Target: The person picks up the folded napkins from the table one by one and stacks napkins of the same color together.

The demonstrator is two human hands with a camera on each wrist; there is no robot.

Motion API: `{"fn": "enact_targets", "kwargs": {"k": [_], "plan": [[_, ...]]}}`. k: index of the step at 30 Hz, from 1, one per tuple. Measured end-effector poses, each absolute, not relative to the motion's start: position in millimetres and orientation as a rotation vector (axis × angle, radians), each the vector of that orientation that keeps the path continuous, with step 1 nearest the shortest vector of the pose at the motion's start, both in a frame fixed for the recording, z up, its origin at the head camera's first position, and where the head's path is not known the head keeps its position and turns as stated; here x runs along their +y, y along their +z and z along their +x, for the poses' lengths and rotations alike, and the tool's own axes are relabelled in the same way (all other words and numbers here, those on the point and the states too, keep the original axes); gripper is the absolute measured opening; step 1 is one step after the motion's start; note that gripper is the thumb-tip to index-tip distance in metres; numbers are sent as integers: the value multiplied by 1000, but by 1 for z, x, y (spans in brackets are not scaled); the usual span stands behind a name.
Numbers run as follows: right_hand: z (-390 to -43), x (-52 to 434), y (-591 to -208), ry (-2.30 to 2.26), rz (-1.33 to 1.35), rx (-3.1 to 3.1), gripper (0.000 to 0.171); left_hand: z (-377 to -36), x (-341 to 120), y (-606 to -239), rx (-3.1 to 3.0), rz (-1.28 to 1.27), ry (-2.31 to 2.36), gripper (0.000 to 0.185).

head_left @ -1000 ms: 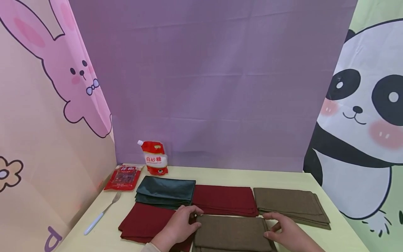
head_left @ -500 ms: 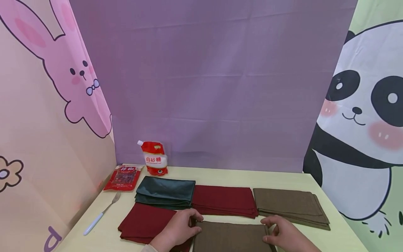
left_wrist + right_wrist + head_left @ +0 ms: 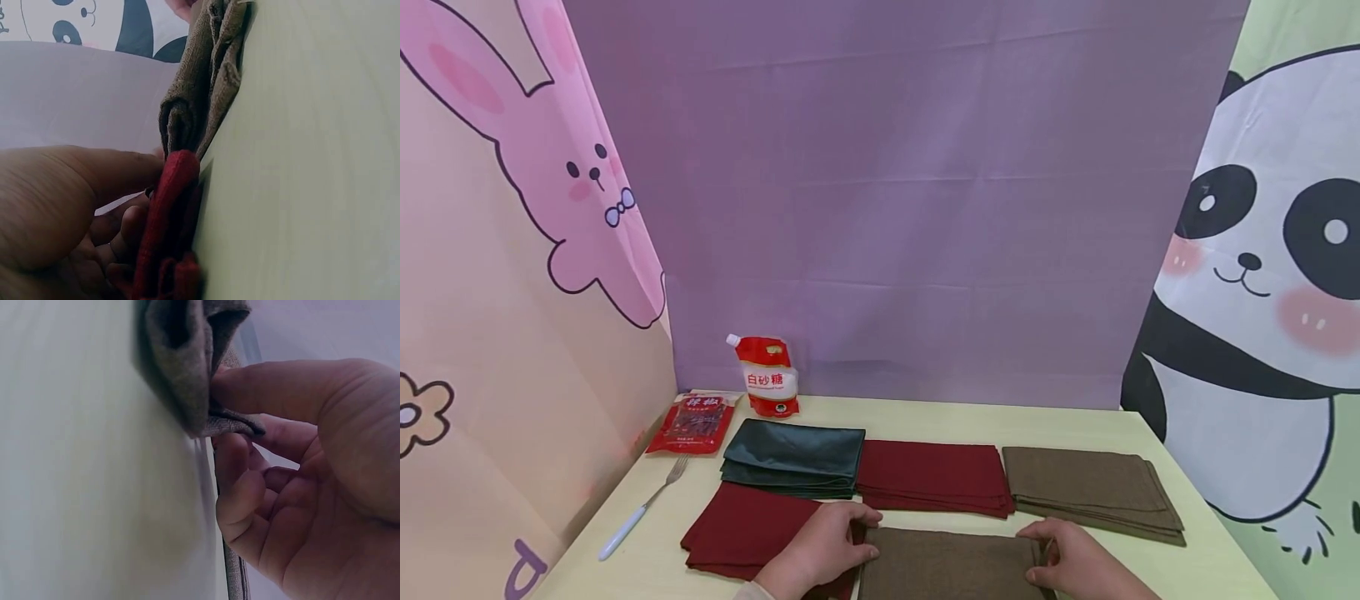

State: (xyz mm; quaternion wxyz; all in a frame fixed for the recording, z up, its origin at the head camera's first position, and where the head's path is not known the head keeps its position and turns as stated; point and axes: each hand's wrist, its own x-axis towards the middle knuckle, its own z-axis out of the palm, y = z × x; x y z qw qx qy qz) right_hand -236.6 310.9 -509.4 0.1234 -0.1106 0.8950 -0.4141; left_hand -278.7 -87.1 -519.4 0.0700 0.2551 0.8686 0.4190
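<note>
A folded brown cloth (image 3: 951, 562) lies at the table's front edge between my two hands. My left hand (image 3: 827, 542) grips its left edge, thumb on top. In the left wrist view the left hand (image 3: 134, 194) has its thumb against the brown cloth (image 3: 200, 94), just above a red cloth (image 3: 165, 225). That red cloth (image 3: 741, 525) lies flat under and to the left of this hand. My right hand (image 3: 1063, 554) holds the cloth's right edge. The right wrist view shows the right hand (image 3: 250, 444) pinching a corner of the brown cloth (image 3: 181, 369) between thumb and fingers.
Behind, in a row, lie a dark green stack (image 3: 793, 454), a red stack (image 3: 932, 475) and a brown stack (image 3: 1090, 487). A sugar pouch (image 3: 767, 375), a red packet (image 3: 696, 421) and a white-handled fork (image 3: 640, 504) sit at the back left. Printed backdrops wall the yellow table (image 3: 1060, 429).
Both hands and the brown cloth between them have slid a little toward me. The stacks behind have not moved.
</note>
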Motion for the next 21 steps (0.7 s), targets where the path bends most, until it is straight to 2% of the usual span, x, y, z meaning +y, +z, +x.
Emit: {"fn": "enact_targets", "kwargs": {"k": [12,21], "plan": [[-235,311,-511,-1206,-438,2620,25,-278,-84,-518,2649,699,1219,26],[-235,313,-513,-1195,-453,2646,20,-277,-84,-518,2691,714,1167,20]]}}
